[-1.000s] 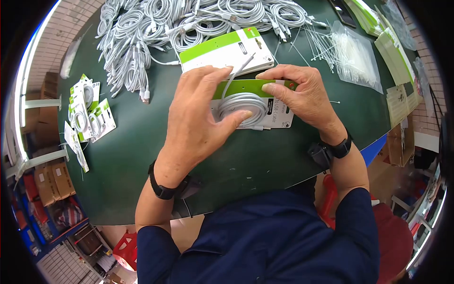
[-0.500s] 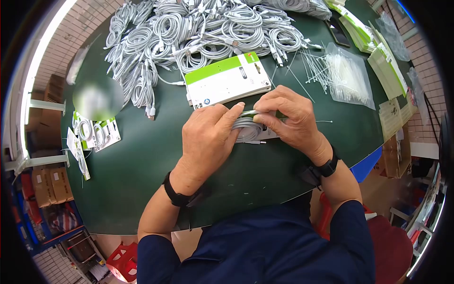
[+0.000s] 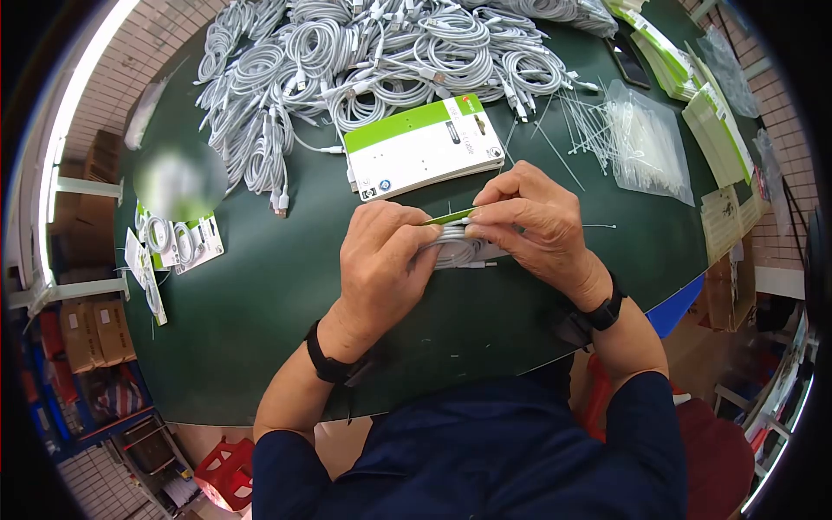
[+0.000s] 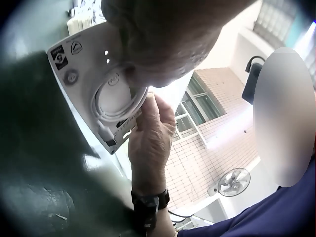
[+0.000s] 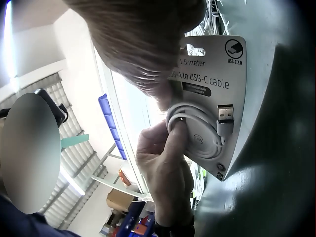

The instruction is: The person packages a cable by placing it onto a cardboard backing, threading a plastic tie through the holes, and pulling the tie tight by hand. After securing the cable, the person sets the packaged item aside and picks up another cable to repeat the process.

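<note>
Between both hands a coiled pale cable (image 3: 458, 251) lies against a green and white card, which stands tilted up from the table. The left hand (image 3: 381, 264) grips the card and coil from the left side. From the right, the right hand (image 3: 542, 230) pinches the card's top edge and the coil with thumb and fingers. In the right wrist view the card (image 5: 207, 71) shows its printed face, and a USB plug (image 5: 225, 121) lies on it beside the coil. The left wrist view shows the card (image 4: 74, 59) with the coil (image 4: 113, 116) too.
A stack of cards (image 3: 425, 147) lies just beyond the hands, with a large heap of coiled cables (image 3: 373, 61) behind it. At right are loose zip ties, a bag of them (image 3: 646, 143), a phone (image 3: 630, 62) and more cards (image 3: 719, 130). Carded cables (image 3: 186, 247) lie at left.
The card went from lying fairly flat to tilted up. Both hands closed in on it and the coil, and the right fingers now pinch at its top edge. The head view shifted slightly.
</note>
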A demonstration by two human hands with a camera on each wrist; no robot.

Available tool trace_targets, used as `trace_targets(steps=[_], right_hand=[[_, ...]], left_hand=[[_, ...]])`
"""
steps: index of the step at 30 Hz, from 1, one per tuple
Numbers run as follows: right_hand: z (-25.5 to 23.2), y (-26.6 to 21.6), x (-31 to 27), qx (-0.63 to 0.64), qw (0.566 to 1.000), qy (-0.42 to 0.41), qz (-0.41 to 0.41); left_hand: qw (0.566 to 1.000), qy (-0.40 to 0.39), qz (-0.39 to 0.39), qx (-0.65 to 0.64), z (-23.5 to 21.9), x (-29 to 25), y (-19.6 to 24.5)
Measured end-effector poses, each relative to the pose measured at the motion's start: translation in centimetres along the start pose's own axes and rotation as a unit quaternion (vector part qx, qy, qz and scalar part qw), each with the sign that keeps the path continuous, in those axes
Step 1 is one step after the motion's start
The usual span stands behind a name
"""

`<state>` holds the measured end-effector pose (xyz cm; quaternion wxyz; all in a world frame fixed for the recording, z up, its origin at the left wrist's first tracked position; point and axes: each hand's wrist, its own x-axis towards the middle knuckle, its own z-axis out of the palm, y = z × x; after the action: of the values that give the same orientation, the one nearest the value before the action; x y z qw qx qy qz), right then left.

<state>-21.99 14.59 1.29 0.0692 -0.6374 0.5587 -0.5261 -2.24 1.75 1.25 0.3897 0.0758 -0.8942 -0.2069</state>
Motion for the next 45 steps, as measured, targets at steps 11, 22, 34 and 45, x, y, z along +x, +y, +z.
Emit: trace_targets(steps=[11, 22, 34, 45], right_hand=[[-0.3, 0.7, 0.1, 0.019, 0.999, -0.026, -0.006], [-0.5, 0.6, 0.0, -0.003, 1.000, -0.022, -0.008], [-0.2, 0.5, -0.1, -0.009, 1.000, -0.027, -0.014], [-0.2, 0.3, 0.2, -0.004, 1.000, -0.003, -0.018]], left_hand=[[0.999, -0.009, -0.021, 0.027, 0.0, 0.0, 0.5], [0.999, -0.014, 0.025, 0.032, -0.5, -0.2, 0.5], [1.000, -0.024, 0.009, 0.015, 0.0, -0.6, 0.8], [0.999, -0.031, -0.008, -0.020, -0.8, 0.2, 0.7]])
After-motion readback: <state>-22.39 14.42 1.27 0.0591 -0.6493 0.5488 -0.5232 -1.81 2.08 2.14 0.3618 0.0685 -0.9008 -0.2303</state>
